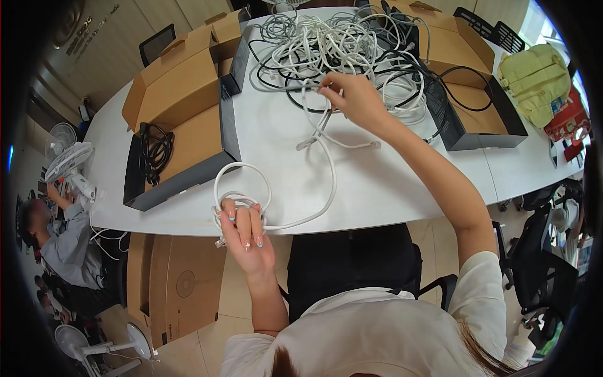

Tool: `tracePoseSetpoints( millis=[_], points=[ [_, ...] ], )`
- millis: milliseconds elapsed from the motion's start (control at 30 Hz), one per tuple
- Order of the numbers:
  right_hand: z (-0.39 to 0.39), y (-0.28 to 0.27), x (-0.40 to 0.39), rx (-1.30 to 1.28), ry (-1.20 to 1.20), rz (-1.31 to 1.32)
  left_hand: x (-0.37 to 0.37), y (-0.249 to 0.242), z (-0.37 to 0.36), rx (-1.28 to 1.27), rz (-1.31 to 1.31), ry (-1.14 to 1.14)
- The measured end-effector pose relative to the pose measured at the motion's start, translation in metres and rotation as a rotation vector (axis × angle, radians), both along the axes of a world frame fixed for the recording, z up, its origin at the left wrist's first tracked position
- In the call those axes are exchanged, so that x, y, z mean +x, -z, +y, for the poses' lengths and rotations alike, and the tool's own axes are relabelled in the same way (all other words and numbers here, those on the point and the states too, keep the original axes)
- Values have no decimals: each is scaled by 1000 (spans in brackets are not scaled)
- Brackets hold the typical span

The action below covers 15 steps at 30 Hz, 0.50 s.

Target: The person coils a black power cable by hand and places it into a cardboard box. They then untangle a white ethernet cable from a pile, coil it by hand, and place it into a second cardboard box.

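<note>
While palm-up, left hand around cable

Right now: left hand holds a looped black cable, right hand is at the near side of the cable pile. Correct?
Colour's wrong: the looped cable in the left hand is white, per the head view. The right hand is at the near side of the cable pile, as stated.

Spreads wide as a white table, bearing a tangled cable heap at its far middle. Also bears an open left box, an open right box just beside the heap, and a yellow bag toward the right end.
</note>
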State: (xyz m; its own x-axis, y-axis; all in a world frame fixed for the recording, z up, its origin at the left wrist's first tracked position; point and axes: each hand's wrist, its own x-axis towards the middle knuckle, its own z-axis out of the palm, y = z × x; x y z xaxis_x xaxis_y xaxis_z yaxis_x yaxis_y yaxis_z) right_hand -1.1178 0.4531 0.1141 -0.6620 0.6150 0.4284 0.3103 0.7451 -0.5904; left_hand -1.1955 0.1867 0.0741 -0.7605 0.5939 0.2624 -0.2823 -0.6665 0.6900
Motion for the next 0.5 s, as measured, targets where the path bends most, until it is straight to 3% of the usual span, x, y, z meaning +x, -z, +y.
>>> tracePoseSetpoints(
  millis=[200,300,467,500],
  points=[
    [30,-31,-8,123,-62,414,-13,4,-5,-3,37,-61],
    [29,-53,-11,52,-126,115,-27,8,-13,44,53,-146],
    [23,-42,-16,59,-109,-262,-51,1,-28,70,104,-508],
    [23,-28,-14,390,-77,-211,-56,0,-32,88,97,-531]
  ],
)
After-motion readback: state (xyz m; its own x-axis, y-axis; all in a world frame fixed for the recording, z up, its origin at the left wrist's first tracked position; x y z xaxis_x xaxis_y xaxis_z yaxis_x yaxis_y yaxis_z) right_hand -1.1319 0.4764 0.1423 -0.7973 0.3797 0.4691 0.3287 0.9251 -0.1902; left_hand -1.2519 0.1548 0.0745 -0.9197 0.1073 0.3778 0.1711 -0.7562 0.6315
